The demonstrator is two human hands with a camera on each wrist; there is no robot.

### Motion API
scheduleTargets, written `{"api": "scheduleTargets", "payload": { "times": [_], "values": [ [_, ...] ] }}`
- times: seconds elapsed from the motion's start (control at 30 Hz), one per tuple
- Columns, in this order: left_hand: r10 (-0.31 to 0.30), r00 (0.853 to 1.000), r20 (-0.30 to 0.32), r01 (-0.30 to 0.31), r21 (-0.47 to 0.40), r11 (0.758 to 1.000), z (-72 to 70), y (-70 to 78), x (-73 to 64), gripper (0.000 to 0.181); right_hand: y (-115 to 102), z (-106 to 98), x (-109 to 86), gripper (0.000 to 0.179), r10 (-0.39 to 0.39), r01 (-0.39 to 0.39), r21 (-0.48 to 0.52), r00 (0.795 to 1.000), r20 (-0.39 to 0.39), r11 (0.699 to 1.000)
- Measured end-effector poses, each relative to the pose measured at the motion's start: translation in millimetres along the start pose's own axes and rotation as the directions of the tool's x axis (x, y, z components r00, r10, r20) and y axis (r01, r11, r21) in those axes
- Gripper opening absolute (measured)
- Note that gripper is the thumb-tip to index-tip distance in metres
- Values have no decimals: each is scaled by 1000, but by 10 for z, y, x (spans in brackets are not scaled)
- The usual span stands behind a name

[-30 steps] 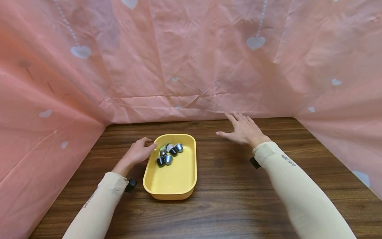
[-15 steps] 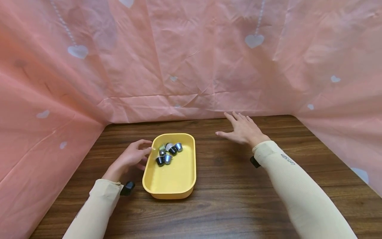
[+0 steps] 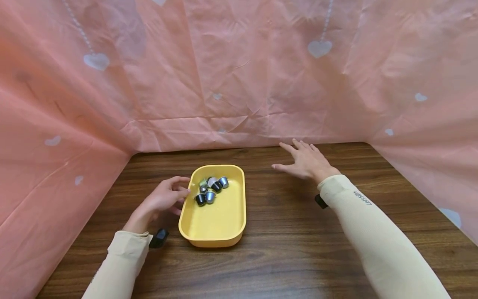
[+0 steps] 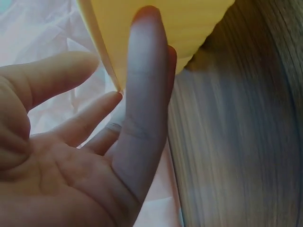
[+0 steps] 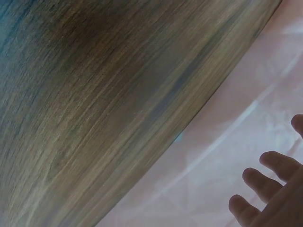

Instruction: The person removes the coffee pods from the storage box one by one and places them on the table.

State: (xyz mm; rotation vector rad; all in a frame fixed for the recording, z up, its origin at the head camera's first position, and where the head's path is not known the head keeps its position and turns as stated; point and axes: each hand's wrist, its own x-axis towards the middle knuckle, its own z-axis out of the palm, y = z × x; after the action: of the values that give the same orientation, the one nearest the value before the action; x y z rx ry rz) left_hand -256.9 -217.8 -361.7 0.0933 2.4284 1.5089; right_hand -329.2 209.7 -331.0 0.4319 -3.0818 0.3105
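Observation:
A yellow tray (image 3: 216, 224) with rounded corners stands on the wooden table. Several small coffee capsules lie in its far left part, among them a black capsule (image 3: 200, 199), a blue capsule (image 3: 210, 197) and another blue capsule (image 3: 223, 182). My left hand (image 3: 164, 198) is at the tray's left side, its fingers loosely bent near the rim. In the left wrist view, that hand's thumb and fingers lie about the yellow wall (image 4: 189, 23) without gripping; whether a fingertip touches is unclear. My right hand (image 3: 306, 162) is spread, holding nothing, above the table's far right part.
Dark wooden table (image 3: 284, 257) extends around the tray. A pink cloth (image 3: 239, 83) with pale hearts hangs behind and on both sides, meeting the table's far edge.
My left hand has drawn back from over the tray's left rim to outside its left wall. The capsules stay in place in the tray. My right hand keeps nearly the same pose.

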Motion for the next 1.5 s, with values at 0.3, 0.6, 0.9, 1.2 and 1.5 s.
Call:
{"api": "scheduleTargets", "payload": {
  "times": [0.3,0.6,0.9,1.2,1.5],
  "values": [
    [-25,1000,-16,24,-66,998,22,-123,-176,66,-30,46,32,99,-10,9,10,1000,17,1000],
    [-34,999,15,36,-161,986,119,-135,-177,68,53,-15,-71,98,-6,6,4,1000,15,1000],
    [3,999,32,3,-184,983,190,-53,-177,68,160,-50,-160,100,14,-14,9,1000,21,1000],
    [-7,999,46,17,-227,974,208,-81,-150,70,112,-90,-141,99,-12,12,10,1000,0,1000],
    [-9,999,33,17,-252,968,201,-106,-148,69,-24,-106,-64,98,-52,52,-6,999,-2,999]
  ]
}}
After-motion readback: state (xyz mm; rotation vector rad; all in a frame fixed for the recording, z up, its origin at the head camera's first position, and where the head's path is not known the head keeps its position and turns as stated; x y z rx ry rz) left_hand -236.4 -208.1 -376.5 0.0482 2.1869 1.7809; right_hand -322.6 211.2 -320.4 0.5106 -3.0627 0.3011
